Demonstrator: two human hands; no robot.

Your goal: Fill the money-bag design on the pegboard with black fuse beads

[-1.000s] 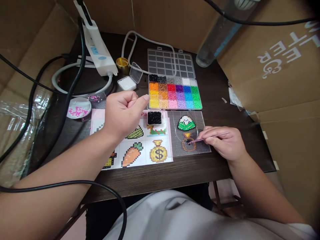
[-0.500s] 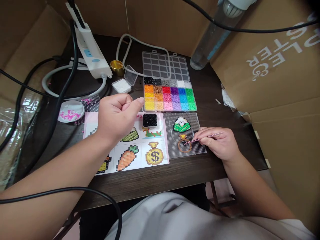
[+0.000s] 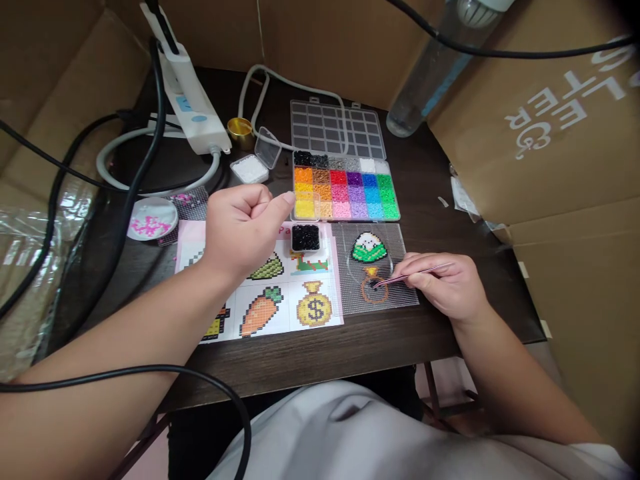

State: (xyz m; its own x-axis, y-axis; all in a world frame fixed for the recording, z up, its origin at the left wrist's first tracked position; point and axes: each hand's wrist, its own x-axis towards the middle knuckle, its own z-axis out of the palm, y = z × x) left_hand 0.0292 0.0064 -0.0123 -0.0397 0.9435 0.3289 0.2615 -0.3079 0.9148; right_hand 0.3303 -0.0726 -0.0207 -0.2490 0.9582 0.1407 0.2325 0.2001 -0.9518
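My right hand (image 3: 447,283) grips a pair of slim pinkish tweezers (image 3: 413,275), their tips down at a few black beads inside an orange-brown ring of beads (image 3: 375,291). That ring, topped by a small yellow-orange piece, lies on a clear pegboard (image 3: 350,297). Above it sits a finished-looking rice ball of beads (image 3: 369,247) in white, green and black. Over the printed pattern sheet (image 3: 287,317) my left hand (image 3: 240,230) is closed in a fist, thumb tip close to the raised clear lid of a small box of black beads (image 3: 305,237). Its inner fingers are hidden.
A bead case (image 3: 345,188) sorted by colour lies behind the sheet, its lid folded back. Left of it are a box of white beads (image 3: 250,169), a gold cup (image 3: 241,133), pink beads in a dish (image 3: 151,219) and a power strip (image 3: 195,100). Cardboard walls surround the table.
The whole view has shifted slightly, so things appear a little farther right. The tweezer tips stay at the black beads inside the ring. My left fist keeps its place.
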